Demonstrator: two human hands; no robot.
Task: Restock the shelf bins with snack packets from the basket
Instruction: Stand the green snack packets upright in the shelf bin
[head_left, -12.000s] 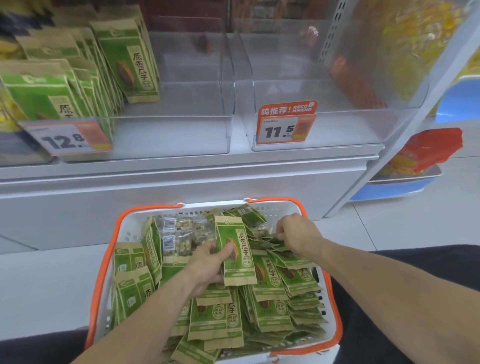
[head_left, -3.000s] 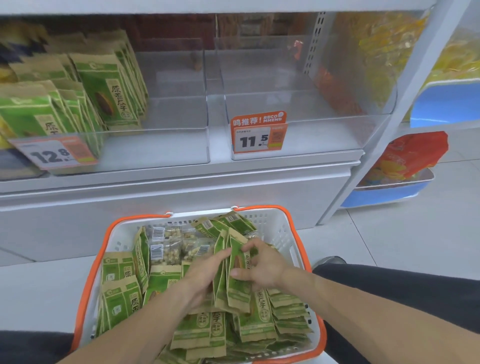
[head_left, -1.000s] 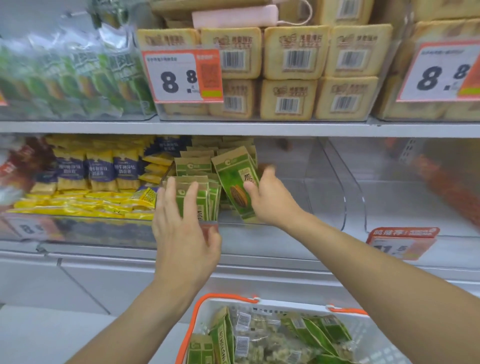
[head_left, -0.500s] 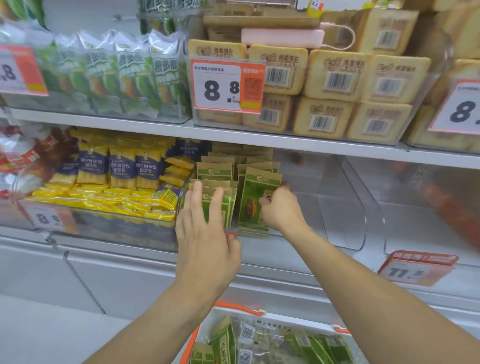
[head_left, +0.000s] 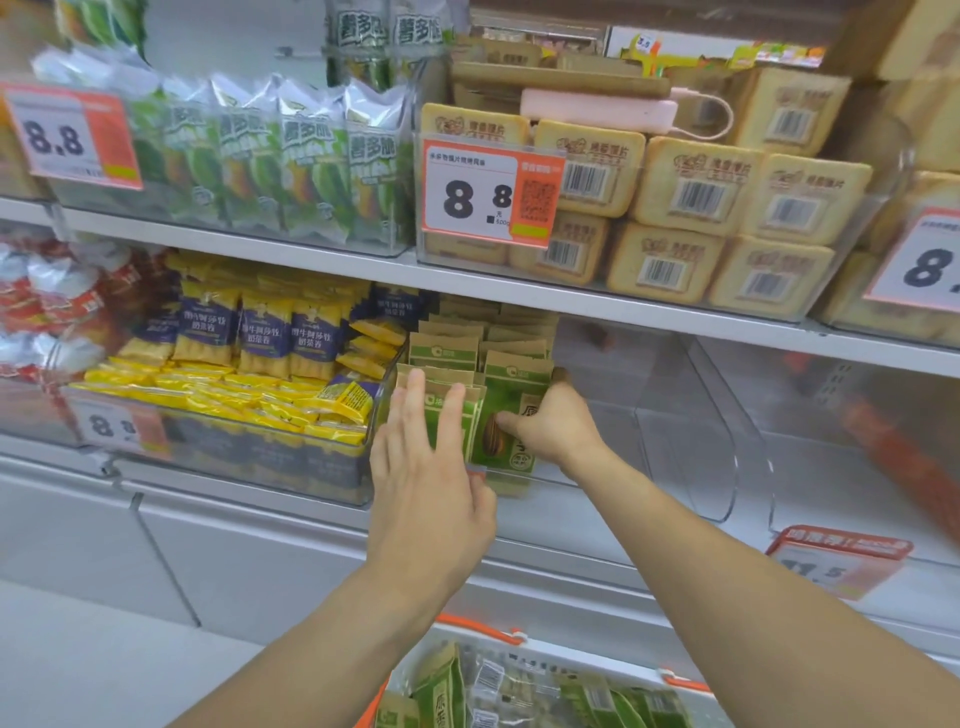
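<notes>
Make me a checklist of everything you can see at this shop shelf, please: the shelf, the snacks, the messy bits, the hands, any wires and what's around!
Surface: white shelf with clear bins.
Job's things: green packets stand upright in a clear bin, its right part bare; more lie in the basket below.
Clutter: pink bar with a looped cord lies on the tan packs above.
Hands: left hand, fingers straight, presses the front packets; right hand grips a green packet.
Cables: nothing seen apart from that cord.
Surroundings: yellow packets left, price tag above, bin to the right holds no packets.
</notes>
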